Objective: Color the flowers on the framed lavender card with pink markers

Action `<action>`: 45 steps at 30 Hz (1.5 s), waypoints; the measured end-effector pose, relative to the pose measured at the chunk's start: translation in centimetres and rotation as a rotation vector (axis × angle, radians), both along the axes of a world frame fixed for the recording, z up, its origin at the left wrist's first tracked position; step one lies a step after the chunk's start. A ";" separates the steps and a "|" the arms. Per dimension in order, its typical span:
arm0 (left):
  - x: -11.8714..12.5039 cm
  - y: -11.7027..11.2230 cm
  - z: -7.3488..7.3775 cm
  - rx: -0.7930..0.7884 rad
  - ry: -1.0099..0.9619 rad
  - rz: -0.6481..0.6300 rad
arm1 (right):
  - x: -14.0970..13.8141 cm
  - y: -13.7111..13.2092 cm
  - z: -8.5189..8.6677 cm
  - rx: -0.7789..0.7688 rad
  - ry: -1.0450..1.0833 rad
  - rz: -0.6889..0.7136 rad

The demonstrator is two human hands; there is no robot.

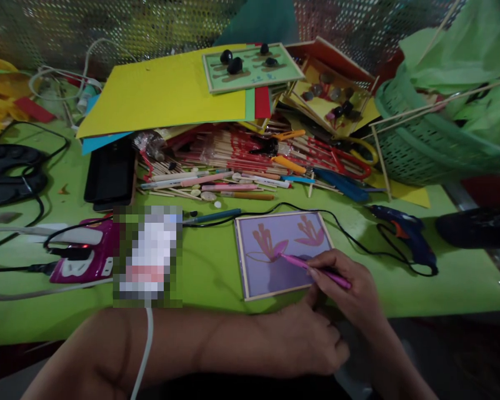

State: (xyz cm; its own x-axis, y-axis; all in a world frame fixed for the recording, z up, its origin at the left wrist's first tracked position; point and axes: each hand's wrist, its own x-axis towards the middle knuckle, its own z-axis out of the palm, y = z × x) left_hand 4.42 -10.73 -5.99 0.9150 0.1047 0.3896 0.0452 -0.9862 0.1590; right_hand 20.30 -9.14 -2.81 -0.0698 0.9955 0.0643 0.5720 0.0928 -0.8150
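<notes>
My right hand (350, 283) pinches a pink marker (306, 264), its tip on a petal of the left flower drawn on a small purple panel (262, 283). Thin pale sticks frame the panel, which lies on the green tabletop. Two flowers with brown stems and pinkish petals are on it; one leaf of the left flower shows only as an outline. My left hand (316, 339) is closed near the table's front edge, its thumb side by the panel's lower edge, partly beneath my right hand. What its curled fingers hold, if anything, is hidden.
A blue glue gun (412, 233) lies right, its black cord passing behind the panel. Left are a phone (150, 255) with a white cable and a magenta power strip (83, 250). Sticks, pens, scissors and yellow card (166, 89) pile behind; a green basket (425, 133) stands back right.
</notes>
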 end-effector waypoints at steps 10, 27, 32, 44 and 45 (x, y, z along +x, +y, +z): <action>-0.2 0.1 0.7 0.009 0.028 0.004 | 0.2 0.0 0.0 -0.007 -0.012 0.048; 0.1 0.0 0.0 -0.031 -0.020 -0.024 | 0.0 -0.2 -0.3 0.075 -0.042 -0.124; 0.0 0.0 -0.1 -0.008 -0.006 -0.022 | 0.1 -0.3 -0.3 0.062 -0.029 -0.088; 0.3 -0.3 -0.2 -0.033 0.015 -0.023 | 0.2 -0.1 -0.1 0.053 0.002 0.071; 0.3 -0.3 -0.1 -0.027 0.009 -0.016 | 0.2 -0.1 -0.1 0.055 -0.002 0.078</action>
